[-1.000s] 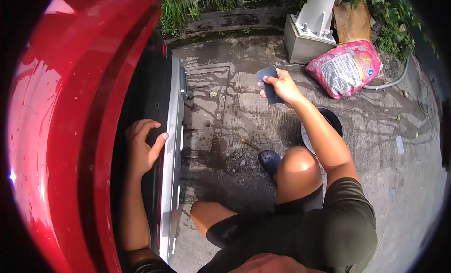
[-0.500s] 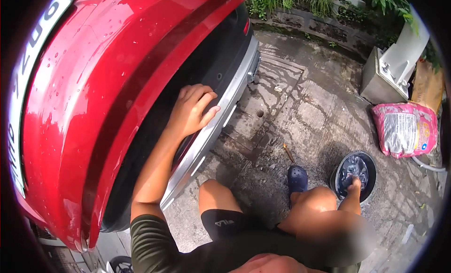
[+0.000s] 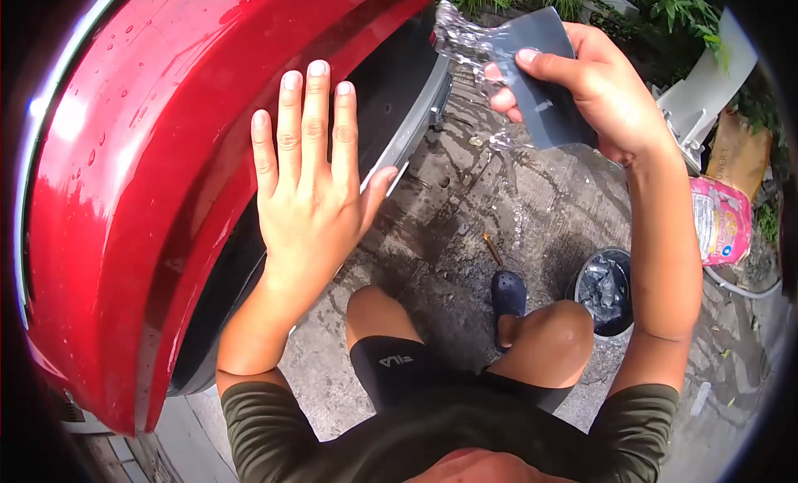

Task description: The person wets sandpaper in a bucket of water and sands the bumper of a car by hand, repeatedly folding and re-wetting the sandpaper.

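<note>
My right hand (image 3: 615, 92) is raised at the upper right, thumb on top, gripping a wet dark grey sandpaper sheet (image 3: 549, 121). Water splashes off the sheet's left side. My left hand (image 3: 307, 192) is lifted palm down with the fingers stretched and apart, in front of the red car bumper (image 3: 133, 192). Whether it touches the bumper I cannot tell. Water drops dot the red paint. A black bucket (image 3: 617, 325) with water in it stands on the ground below my right forearm, which partly covers it.
My foot wears a dark blue clog (image 3: 508, 293) beside a small brown stick (image 3: 493, 248) on wet concrete. A pink-and-white bag (image 3: 723, 225), a brown sack (image 3: 738, 150) and a grey hose (image 3: 748, 290) lie at the right, near a metal post (image 3: 716, 84).
My right hand has come out of the bucket and up, now holding the wet sandpaper sheet. My left hand has left the bumper's dark lower trim and straightened its fingers.
</note>
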### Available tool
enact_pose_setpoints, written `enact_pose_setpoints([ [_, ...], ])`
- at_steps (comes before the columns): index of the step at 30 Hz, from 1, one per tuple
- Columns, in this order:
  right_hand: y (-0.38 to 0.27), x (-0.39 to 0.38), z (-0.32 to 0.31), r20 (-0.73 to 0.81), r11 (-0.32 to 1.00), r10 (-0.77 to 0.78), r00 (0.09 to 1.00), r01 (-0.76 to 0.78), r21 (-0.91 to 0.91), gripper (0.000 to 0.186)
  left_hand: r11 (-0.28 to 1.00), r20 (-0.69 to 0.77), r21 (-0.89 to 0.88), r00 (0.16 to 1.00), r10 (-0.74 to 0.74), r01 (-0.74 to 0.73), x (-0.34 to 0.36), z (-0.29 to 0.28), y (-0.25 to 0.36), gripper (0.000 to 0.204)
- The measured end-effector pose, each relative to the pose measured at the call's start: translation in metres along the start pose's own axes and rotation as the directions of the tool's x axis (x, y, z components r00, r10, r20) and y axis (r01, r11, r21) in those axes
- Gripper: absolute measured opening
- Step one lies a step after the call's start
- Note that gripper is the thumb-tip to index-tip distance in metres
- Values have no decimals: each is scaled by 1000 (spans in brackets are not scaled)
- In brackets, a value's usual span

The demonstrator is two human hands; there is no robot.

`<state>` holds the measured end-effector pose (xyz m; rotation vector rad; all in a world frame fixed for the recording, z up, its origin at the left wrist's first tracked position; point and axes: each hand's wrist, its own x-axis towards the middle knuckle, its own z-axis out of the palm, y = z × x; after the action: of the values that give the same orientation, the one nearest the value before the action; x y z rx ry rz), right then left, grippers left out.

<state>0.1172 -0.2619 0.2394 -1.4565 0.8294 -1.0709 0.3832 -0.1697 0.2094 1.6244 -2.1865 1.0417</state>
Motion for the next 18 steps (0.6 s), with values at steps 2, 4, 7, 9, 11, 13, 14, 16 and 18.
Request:
enact_pose_setpoints([
  [2,-44,6,29,78,977,-138,987,149,-154,16,999,21,27,1000,-24,23,8,-4,3,90],
  [4,-56,-7,56,67,918,-228,971,237,-319,18,1000,18,28,1000,-14,13,13,2,5,94],
  [7,25,-8,46,-103,917,-298,949,255,-306,18,997,-4,70,999,32,-32,30,21,9,98],
  [9,75,-26,50,-186,945,-101,977,36,-324,18,986,26,155,998,65,-68,40,38,10,96],
  [11,131,-42,48,-270,948,91,959,-166,-271,17,968,34,191,987,157,-161,56,59,20,92],
  [13,159,-51,52,-241,825,194,951,-291,-484,15,909,86,8,906,415,-418,62,93,20,85],
  [14,174,-54,53,-235,827,195,952,-288,-482,15,857,128,-142,849,513,-496,60,113,21,80],
  [16,196,-53,52,-192,709,262,946,-323,-627,16,745,165,-266,732,661,-612,52,141,22,67],
  [18,197,-53,54,-200,665,221,955,-298,-685,17,714,97,-251,717,690,-653,47,149,18,61],
])
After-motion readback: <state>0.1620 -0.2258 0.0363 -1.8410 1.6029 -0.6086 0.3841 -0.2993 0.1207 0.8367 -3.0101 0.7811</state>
